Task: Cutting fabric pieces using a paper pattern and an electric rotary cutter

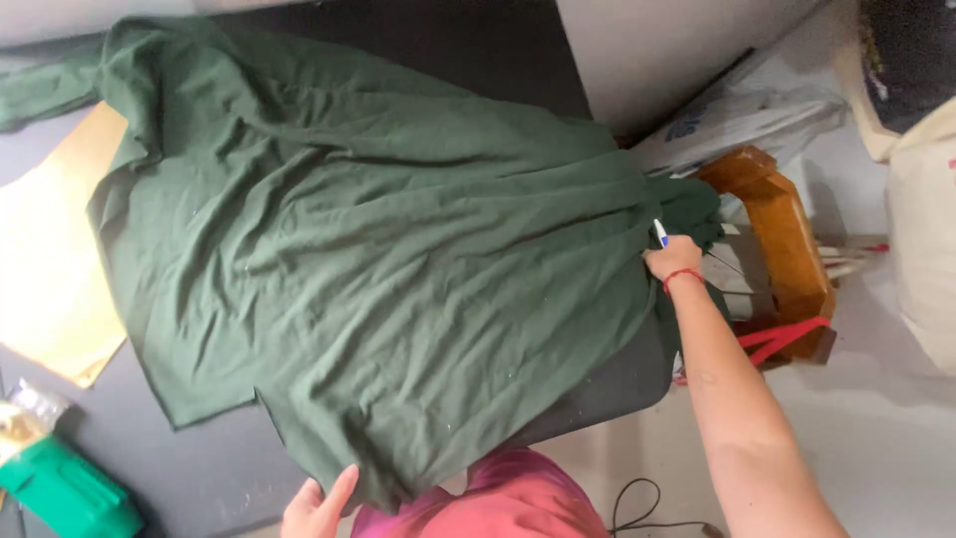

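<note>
A large dark green cloth (368, 249) lies spread and wrinkled over a dark table (597, 394). My right hand (675, 257) rests at the cloth's right edge, fingers closed around a small white and blue marker-like tool (660, 233); a red band circles the wrist. My left hand (319, 506) sits at the bottom of the view, fingers apart, touching the cloth's near hem. The cloth hangs over the table's right side.
A wooden stool (787, 239) with red straps stands right of the table. A tan paper sheet (50, 259) lies at left, a green box (70, 493) at lower left. White bags (921, 219) sit at far right. A black cable (637, 508) lies on the floor.
</note>
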